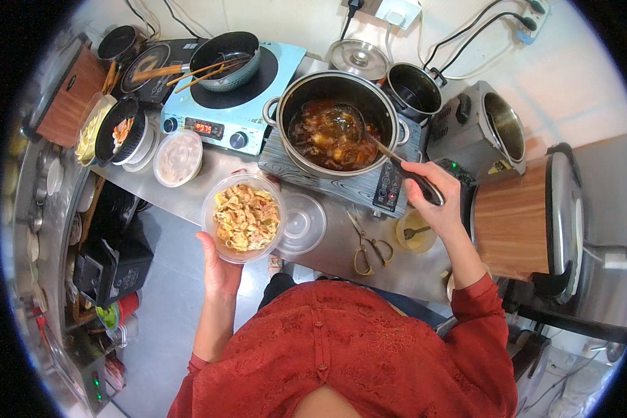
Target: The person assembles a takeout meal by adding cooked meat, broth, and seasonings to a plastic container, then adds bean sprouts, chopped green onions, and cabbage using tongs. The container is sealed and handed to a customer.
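Observation:
My left hand point(221, 268) holds up a clear round plastic bowl point(207, 219) at its near left side, the thumb against the wall. Pale noodle-like food point(247, 216) with darker bits fills it. In my right hand point(435, 191) is the dark handle of a ladle point(404, 166). The ladle's head is down in the dark reddish-brown broth, among several lumps of food, inside a large two-handled pot point(279, 143). The pot stands on a wood-grain induction cooker point(292, 171). Behind the bowl, to its right, a clear plastic lid point(305, 224) lies on the steel counter point(334, 261).
Gold-handled scissors point(366, 254) and a tub with a spoon point(416, 237) lie near the front edge. Left is a blue cooker point(279, 76) bearing a pan point(223, 85) with chopsticks. A lidded tub point(179, 159), a small black pot point(412, 90) and a fryer point(470, 132) surround the work area.

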### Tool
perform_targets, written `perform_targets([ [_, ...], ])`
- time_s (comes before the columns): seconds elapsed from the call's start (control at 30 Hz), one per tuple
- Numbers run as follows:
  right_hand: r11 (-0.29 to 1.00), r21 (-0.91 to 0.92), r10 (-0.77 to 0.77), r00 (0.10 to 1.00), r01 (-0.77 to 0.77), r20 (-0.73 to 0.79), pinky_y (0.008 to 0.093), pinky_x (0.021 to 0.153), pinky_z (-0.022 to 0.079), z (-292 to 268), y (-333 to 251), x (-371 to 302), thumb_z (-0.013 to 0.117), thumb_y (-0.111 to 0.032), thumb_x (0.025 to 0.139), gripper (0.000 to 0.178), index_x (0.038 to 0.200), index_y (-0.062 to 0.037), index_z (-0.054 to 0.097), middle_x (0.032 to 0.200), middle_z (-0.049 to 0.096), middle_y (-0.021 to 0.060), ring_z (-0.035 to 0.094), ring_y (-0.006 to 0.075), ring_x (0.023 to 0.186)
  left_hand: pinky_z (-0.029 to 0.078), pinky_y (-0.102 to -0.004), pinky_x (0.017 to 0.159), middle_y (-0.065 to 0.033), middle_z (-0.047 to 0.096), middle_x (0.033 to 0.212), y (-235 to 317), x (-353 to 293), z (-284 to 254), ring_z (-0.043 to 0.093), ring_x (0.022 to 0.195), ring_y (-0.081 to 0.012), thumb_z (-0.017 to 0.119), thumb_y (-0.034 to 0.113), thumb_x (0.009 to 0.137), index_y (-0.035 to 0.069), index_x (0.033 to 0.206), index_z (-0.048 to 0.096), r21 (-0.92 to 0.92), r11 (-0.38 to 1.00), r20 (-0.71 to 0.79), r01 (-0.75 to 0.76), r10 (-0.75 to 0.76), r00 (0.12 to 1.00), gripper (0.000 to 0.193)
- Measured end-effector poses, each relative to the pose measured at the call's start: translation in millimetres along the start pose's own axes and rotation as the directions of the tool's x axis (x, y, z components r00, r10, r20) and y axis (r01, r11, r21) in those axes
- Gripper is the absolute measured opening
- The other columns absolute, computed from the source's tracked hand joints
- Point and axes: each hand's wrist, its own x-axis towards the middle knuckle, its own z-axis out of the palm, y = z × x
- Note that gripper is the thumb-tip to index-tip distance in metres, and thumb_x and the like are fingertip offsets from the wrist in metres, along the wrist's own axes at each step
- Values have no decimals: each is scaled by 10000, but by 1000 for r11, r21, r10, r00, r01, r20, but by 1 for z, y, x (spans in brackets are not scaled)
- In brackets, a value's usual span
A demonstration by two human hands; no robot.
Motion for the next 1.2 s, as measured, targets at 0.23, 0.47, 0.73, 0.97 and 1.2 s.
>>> perform_targets([
  [0.23,816,425,389,916,-391,96,229,556,484,20,-11,-15,643,-66,878,218,1085,-3,666,751,635,50,593,92,599,273,-441,1141,-104,349,1510,-1,-1,-5,338,1387,-260,404,715,872,45,1483,264,-7,1000,3,-22,22,1000,918],
  [0.47,478,721,651,753,-502,94,254,484,479,23,-3,-14,549,-243,961,309,1119,9,630,721,647,82,598,139,528,281,-438,1138,-101,354,1509,1,-1,-4,346,1383,-258,403,698,885,46,1480,274,-10,1000,21,-21,21,1000,891],
  [0.73,595,685,594,805,-420,-22,250,512,502,12,-24,-23,586,-176,944,246,1111,-10,655,767,652,81,610,134,548,307,-447,1124,-87,362,1506,4,7,1,361,1377,-257,391,697,891,69,1482,281,18,1000,81,25,-26,996,869],
  [0.97,966,-235,-111,994,112,17,286,600,503,1,-28,-15,692,-41,773,278,1049,-54,666,807,608,113,632,240,718,307,-456,1122,-93,355,1509,2,17,0,358,1379,-262,395,704,886,72,1486,272,14,999,118,34,-35,992,879],
  [1.2,976,-150,-161,987,156,-21,297,584,467,33,-10,-3,684,-8,770,293,1061,-37,664,766,592,98,581,211,640,303,-448,1125,-95,355,1509,5,14,-4,352,1381,-264,399,696,890,66,1485,271,11,1000,83,17,-18,996,876],
])
